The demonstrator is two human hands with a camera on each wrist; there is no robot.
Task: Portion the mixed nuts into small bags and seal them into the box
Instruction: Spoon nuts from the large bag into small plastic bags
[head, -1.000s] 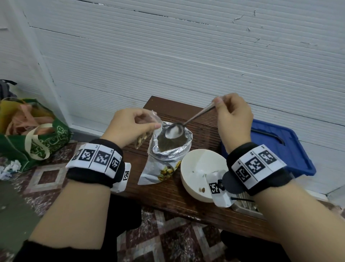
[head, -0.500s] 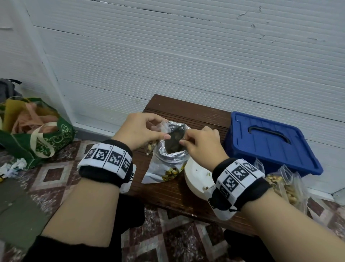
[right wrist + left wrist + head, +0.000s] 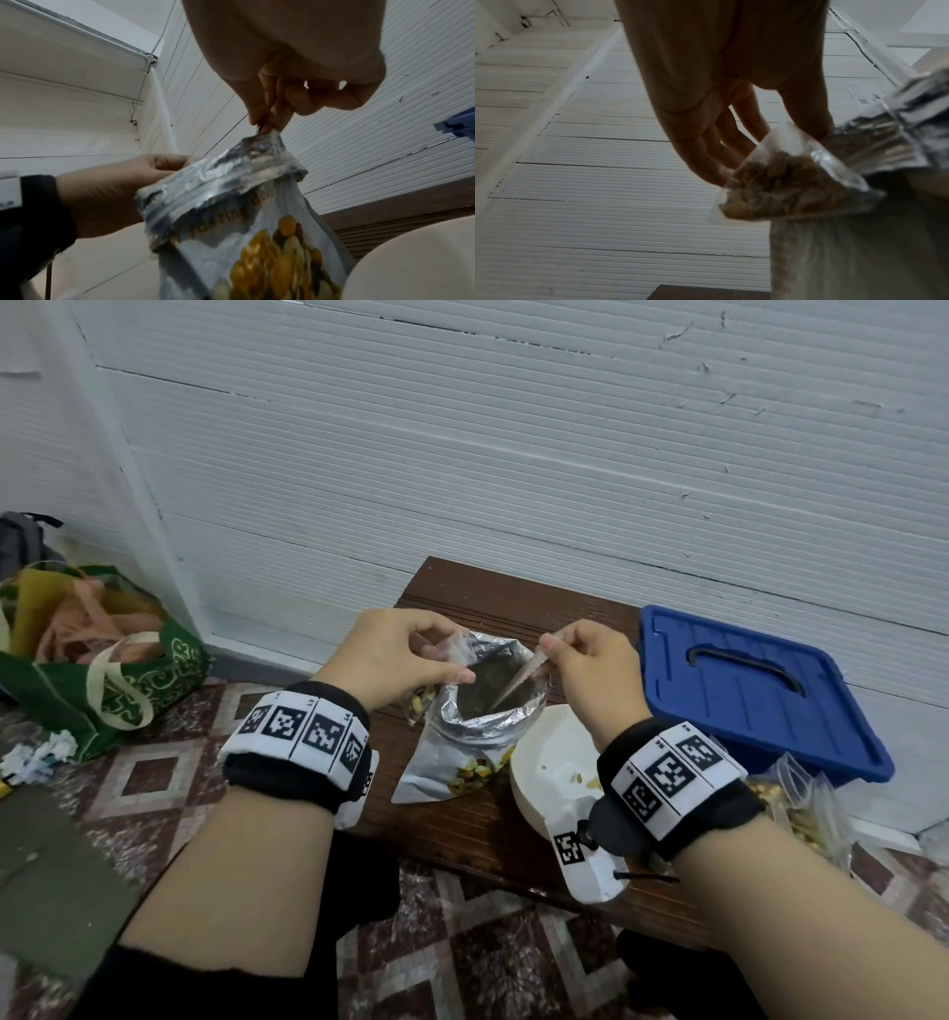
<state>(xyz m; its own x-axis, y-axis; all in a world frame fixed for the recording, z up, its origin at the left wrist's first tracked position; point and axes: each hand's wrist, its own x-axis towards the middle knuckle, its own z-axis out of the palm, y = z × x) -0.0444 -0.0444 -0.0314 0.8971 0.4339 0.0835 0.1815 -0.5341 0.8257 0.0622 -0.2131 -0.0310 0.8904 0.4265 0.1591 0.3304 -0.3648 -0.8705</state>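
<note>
An open foil pouch of mixed nuts [image 3: 482,737] stands on the dark wooden bench [image 3: 462,819]. My left hand [image 3: 442,671] pinches the top of a small clear bag [image 3: 422,702] partly filled with nuts, held against the pouch's left rim; the bag [image 3: 790,182] hangs below the fingers in the left wrist view. My right hand [image 3: 557,650] pinches the handle of a metal spoon [image 3: 517,679] whose bowl is down inside the pouch, out of sight. The pouch [image 3: 231,192] fills the lower part of the right wrist view. A blue box [image 3: 760,690] with its lid on sits to the right.
A white bowl [image 3: 544,762] with a few crumbs sits just right of the pouch, under my right wrist. Several filled clear bags [image 3: 796,803] lie in front of the blue box. A green cloth bag [image 3: 102,670] stands on the tiled floor at left. A white ribbed wall is behind the bench.
The spoon, raised above the pouch a second ago, has gone down into it. My right hand dropped low over the opening, then rose a little. The left hand still holds the small bag.
</note>
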